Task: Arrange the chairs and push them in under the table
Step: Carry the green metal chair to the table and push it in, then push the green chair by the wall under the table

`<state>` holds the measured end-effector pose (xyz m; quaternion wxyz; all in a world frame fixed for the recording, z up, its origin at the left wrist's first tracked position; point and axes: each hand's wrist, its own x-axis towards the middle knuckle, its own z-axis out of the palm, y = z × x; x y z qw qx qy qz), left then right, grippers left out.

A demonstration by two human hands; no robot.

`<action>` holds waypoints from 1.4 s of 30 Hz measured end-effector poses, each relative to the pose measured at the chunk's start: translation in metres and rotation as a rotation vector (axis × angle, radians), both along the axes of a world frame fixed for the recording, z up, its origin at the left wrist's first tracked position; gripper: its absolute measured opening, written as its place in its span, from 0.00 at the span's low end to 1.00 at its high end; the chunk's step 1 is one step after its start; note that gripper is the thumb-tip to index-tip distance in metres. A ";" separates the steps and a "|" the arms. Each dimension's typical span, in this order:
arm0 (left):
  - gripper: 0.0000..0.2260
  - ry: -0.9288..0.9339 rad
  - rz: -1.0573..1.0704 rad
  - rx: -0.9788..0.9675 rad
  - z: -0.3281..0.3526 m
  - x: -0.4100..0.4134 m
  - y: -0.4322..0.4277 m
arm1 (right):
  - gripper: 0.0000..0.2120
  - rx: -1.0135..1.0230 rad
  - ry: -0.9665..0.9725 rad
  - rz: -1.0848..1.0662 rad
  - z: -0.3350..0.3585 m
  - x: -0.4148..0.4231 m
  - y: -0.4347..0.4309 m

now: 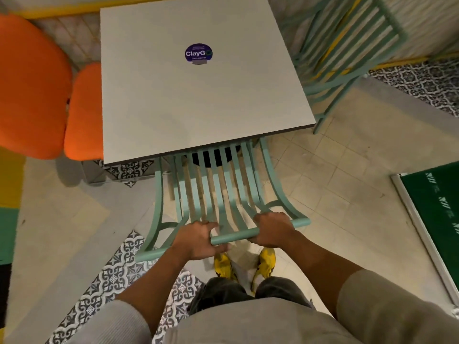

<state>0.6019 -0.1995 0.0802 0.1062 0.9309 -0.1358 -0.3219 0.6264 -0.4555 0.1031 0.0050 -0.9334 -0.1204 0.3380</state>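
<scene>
Both hands are closed around the round top rail of a mint-green slatted chair point(218, 192) that stands at the near edge of a square grey table point(193, 100). The left hand point(198, 240) wraps the rail toward its left end, fingers curled over the top and thumb underneath; the right hand point(272, 228) grips the same rail further right, knuckles up. The front of the chair's seat is already tucked beneath the table's near edge, while the backrest and rear legs are out over the pale floor tiles. A round purple sticker point(198, 53) sits near the middle of the tabletop. A second mint-green chair point(347, 45) stands off the table's far right corner, angled and pulled out, not under the table. Along the table's left edge are two orange cushioned seats point(32, 85), the smaller one touching that edge. A green mat point(437, 214) lies on the floor to the right. Yellow shoes point(267, 259) show below the rail.
</scene>
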 end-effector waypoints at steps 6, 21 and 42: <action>0.56 -0.024 -0.139 -0.043 0.017 0.032 -0.036 | 0.33 -0.028 -0.094 -0.073 0.011 -0.012 -0.052; 0.41 -0.132 -0.562 0.019 0.078 0.070 -0.329 | 0.41 -0.034 -0.124 -0.825 0.046 -0.123 -0.332; 0.37 -0.043 -0.290 0.205 0.040 0.127 -0.605 | 0.48 0.018 0.006 -0.546 0.025 -0.027 -0.612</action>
